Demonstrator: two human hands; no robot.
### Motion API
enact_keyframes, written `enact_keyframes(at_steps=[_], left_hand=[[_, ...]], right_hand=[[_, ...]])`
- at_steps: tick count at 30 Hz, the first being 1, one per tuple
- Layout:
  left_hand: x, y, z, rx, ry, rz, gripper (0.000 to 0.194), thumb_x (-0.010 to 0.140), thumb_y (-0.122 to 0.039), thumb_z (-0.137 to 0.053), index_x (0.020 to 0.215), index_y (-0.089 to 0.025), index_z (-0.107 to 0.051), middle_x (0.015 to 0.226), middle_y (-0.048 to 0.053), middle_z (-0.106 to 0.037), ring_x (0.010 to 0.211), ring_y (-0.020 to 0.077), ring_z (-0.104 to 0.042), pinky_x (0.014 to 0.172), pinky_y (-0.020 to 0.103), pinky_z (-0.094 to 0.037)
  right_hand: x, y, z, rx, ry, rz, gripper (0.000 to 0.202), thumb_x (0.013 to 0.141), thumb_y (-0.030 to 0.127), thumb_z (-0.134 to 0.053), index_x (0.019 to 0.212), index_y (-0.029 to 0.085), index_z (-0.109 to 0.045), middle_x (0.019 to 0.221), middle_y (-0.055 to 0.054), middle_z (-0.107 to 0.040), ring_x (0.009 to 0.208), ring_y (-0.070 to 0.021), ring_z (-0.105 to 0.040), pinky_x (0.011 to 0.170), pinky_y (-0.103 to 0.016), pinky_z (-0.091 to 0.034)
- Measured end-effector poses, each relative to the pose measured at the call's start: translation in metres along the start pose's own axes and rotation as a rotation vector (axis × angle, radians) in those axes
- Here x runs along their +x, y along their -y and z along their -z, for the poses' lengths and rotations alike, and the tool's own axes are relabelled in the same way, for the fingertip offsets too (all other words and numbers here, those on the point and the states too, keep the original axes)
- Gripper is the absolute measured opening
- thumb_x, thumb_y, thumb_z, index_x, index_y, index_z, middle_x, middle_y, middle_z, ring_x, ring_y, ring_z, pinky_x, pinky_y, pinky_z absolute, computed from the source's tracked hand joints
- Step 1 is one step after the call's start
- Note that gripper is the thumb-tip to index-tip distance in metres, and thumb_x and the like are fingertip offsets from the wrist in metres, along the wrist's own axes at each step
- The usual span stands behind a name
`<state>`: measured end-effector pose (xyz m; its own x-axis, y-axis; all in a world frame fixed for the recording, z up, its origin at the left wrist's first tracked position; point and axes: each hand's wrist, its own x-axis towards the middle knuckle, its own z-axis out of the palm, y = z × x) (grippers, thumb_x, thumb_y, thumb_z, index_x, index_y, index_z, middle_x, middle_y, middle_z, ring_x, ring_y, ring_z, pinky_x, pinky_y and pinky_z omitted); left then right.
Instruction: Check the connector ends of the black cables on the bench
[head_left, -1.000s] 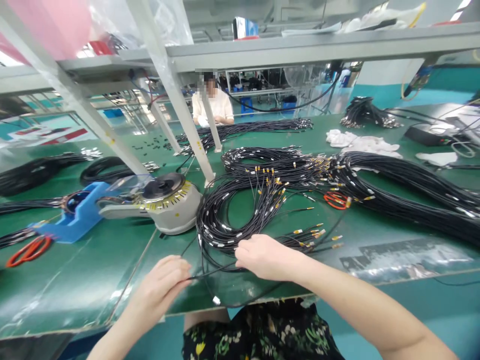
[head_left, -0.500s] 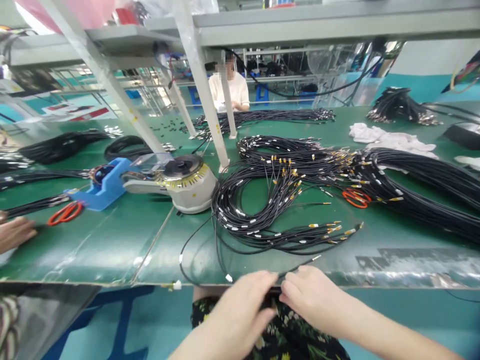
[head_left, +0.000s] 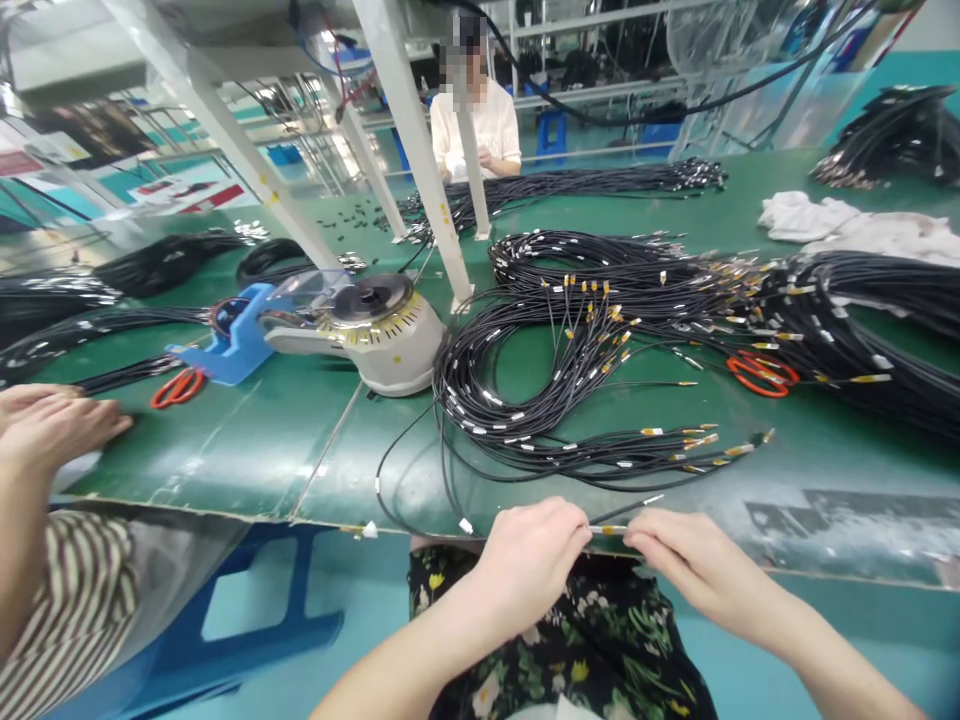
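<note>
At table's (head_left: pixel 810 430) front edge, head view: left hand (head_left: pixel 536 555) and right hand (head_left: pixel 679 550) pinched cable (head_left: pixel 609 530), slightly apart, yellow-marked stretch between them. Coiled bundle (head_left: pixel 502 400) lay just beyond; tape dispenser (head_left: pixel 394 345) touched or neared its left side. Orange scissors (head_left: pixel 763 373) sat right of bundle.

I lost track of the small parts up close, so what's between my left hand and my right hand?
A short stretch of thin cable with a yellow band spans from left hand to right hand, seen in the head view.
</note>
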<state>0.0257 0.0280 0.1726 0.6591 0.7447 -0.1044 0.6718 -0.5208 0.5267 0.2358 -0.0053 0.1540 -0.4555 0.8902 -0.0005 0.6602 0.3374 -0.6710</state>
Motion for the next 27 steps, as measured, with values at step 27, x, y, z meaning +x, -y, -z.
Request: enact_keyframes(at_steps=[27], left_hand=[[0.014,0.001,-0.006,-0.108,0.09,-0.07,0.022,0.091,-0.027,-0.029,0.076,-0.022,-0.045,0.071,-0.004,-0.057,0.064,0.0116,-0.053,0.059,0.022,-0.035]], right_hand=[[0.021,0.001,-0.004,0.018,0.137,0.058,0.032,0.092,0.023,-0.027,0.062,0.019,-0.037,0.056,0.005,-0.04,0.052,-0.0102,-0.037,0.053,-0.025,-0.025]])
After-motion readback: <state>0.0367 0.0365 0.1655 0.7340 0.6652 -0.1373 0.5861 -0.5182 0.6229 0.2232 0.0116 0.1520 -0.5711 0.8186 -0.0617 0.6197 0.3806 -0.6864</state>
